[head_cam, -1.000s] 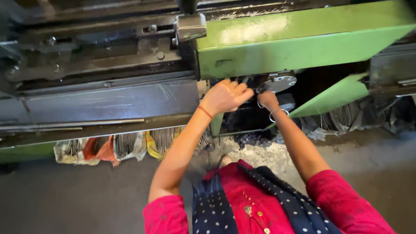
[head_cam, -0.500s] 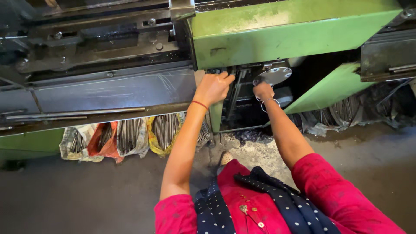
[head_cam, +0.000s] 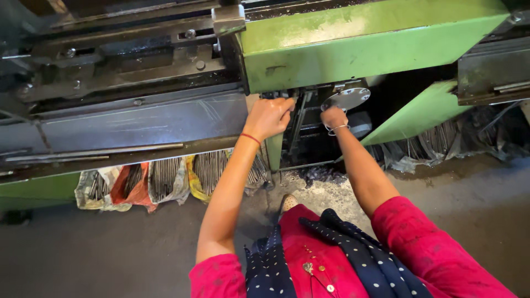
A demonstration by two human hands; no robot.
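Both hands sit mid-frame, left hand point(head_cam: 269, 117) curled on the green machine's point(head_cam: 353, 44) edge, right hand point(head_cam: 333, 117) fisted by the metal disc point(head_cam: 346, 99), risking pinched fingers.

Our left hand point(head_cam: 270, 117) reaches up to the underside of the machine housing point(head_cam: 359, 38), and our right hand point(head_cam: 333, 117) sits just right of it, below the round disc point(head_cam: 346, 99). Left of the housing runs the long rail point(head_cam: 138, 118). On the floor point(head_cam: 99, 259) under the rail lie sacks of rods point(head_cam: 165, 179); more rods point(head_cam: 425, 146) lie at the right.
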